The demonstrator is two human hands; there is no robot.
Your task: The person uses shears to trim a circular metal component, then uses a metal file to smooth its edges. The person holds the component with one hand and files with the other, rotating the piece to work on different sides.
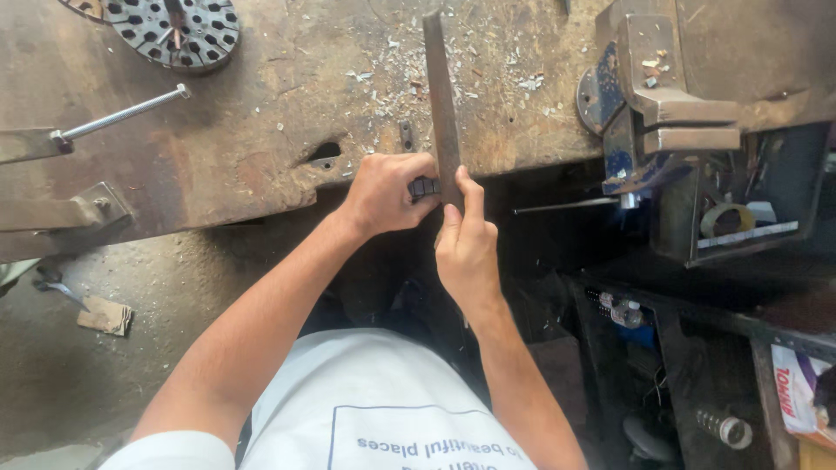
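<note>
At the centre of the frame, just above the middle, we see a long flat metal file (pixel 441 96) lying on the bench (pixel 261 130), running from the top edge of the frame down to the bench's near edge. Its lower end meets a small dark ribbed block (pixel 424 186) that sits at that edge.

Our left hand (pixel 383 193) curls over the block, fingers bent and pressed together around it, the thumb side tucked against the file. Our right hand (pixel 466 244) comes up from below, index finger and thumb stretched out and pinching the lower end of the file from the right; the other fingers are folded under, and we cannot tell how tightly they close.

Pale metal chips (pixel 409 65) lie scattered on the rusty bench around the file. A blue vise (pixel 649 96) stands at the upper right, its jaws nearly together. At the upper left lies a round slotted disc (pixel 178 30), and below it a rod (pixel 122 113) with a knobbed end sticks out from a grey metal fitting at the left edge. Lower left, on the floor, lies a wrench (pixel 52 285) beside a scrap of card (pixel 104 315). A dark shelf (pixel 740 226) of odd parts fills the right side.
</note>
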